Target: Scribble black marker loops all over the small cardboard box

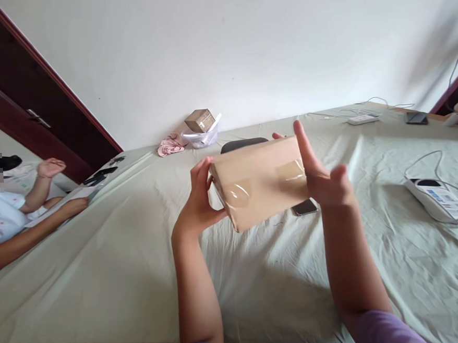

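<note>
I hold a brown cardboard box point(259, 182), sealed with clear tape, in the air above the table. My left hand point(200, 197) grips its left end, fingers curled round the edge. My right hand point(320, 173) presses against its right end, with the fingers stretched upward along the side. A dark phone point(304, 207) lies on the cloth just under the box.
A pale green cloth point(113, 263) covers the table. A small box point(200, 120) on a white bag and a pink cloth point(170, 144) sit by the wall. A white device point(438, 198) with cables lies right. Another person's arm point(37, 226) rests at left.
</note>
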A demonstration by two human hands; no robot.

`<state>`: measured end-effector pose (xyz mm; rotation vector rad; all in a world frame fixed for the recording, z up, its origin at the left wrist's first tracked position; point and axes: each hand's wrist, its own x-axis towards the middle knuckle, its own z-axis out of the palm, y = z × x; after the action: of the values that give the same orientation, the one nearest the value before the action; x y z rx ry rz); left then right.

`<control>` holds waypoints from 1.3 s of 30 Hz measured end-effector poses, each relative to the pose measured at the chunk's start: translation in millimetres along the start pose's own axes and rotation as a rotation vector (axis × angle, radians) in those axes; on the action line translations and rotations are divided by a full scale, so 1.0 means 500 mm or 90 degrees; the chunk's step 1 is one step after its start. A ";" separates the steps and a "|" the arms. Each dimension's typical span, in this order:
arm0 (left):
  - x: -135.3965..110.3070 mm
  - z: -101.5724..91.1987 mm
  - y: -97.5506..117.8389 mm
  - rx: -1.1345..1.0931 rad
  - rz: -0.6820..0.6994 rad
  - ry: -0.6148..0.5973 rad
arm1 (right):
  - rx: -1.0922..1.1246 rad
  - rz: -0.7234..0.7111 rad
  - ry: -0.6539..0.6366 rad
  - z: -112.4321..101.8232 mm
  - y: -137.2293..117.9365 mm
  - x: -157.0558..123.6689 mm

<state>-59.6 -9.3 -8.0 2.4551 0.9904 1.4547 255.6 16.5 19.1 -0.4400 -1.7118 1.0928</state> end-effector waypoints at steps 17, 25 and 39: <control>0.022 0.001 0.072 -0.019 0.075 -0.013 | 0.052 0.017 0.112 -0.016 -0.012 0.010; 0.032 0.037 0.093 -0.456 -0.152 0.062 | -0.111 -0.127 -0.044 -0.016 -0.024 -0.003; 0.023 0.037 0.081 -0.228 -0.077 0.010 | -0.107 0.020 -0.126 -0.045 -0.015 -0.008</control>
<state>-21.6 -30.1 7.4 2.0978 0.7853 1.4667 278.8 20.1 24.5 -0.4781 -1.9872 1.0480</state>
